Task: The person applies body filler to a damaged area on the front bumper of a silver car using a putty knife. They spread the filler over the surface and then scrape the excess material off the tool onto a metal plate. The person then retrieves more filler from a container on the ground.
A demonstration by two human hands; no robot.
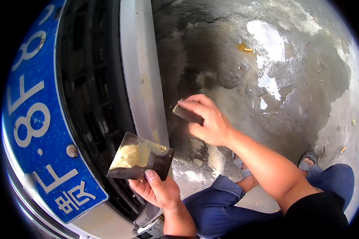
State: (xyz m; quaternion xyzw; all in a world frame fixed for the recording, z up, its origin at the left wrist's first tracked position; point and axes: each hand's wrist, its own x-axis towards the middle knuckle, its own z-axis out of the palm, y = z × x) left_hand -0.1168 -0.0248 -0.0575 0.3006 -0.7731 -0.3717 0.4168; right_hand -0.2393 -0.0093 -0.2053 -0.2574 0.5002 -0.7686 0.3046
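Note:
My left hand grips a dark square plate by its near edge, thumb on top. A thick smear of pale yellow putty covers much of that plate's upper face. Between the fingers and thumb of my right hand is a small dark flat spreader, with a pale yellowish trace along its far-left edge. The spreader is apart from both the plate and the car's silver bumper. Faint yellowish patches show on the bumper's surface, beyond the plate.
Along the left runs the car's front, with a black grille and a blue number plate fixed by a bolt. The stained concrete floor has white patches and a cigarette butt. My sandalled foot rests on it.

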